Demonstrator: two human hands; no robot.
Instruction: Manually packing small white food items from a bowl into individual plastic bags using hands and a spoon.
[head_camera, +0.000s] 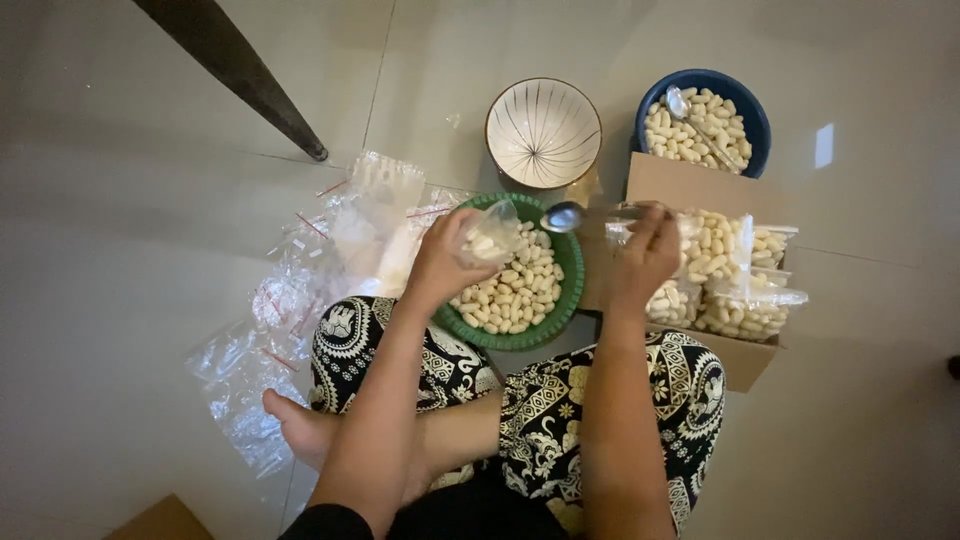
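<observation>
- Two hands work over the green bowl (560, 300): the left hand (445, 258) has its fingers curled closed around a small clear bag (492, 238), partly filled with pale oblong pieces, held just above that bowl.
- The right hand (645, 255) pinches the handle of a metal spoon (563, 216), fingers closed on it; the spoon's bowl sits beside the bag's mouth, and I cannot tell whether it carries anything.
- Risk, as I judge it: the bag's mouth looks soft and narrow, so a tilted spoon could drop pieces past it; most would fall back into the green bowl, some perhaps onto the tiled floor (130, 220).
- A loose grip could let the bag sag and spill.
- Filled bags (745, 300) stand crowded in a cardboard box (745, 365) near the right wrist; a nudge might tip them.
- Hard to make out: the bag's opening and seal, hidden by fingers and glare.
- Empty bags (300, 290) on the floor blur into one glossy heap; their count is unclear.
- Beyond lie a white striped bowl (543, 132) and a blue bowl (745, 105) of more pieces.
</observation>
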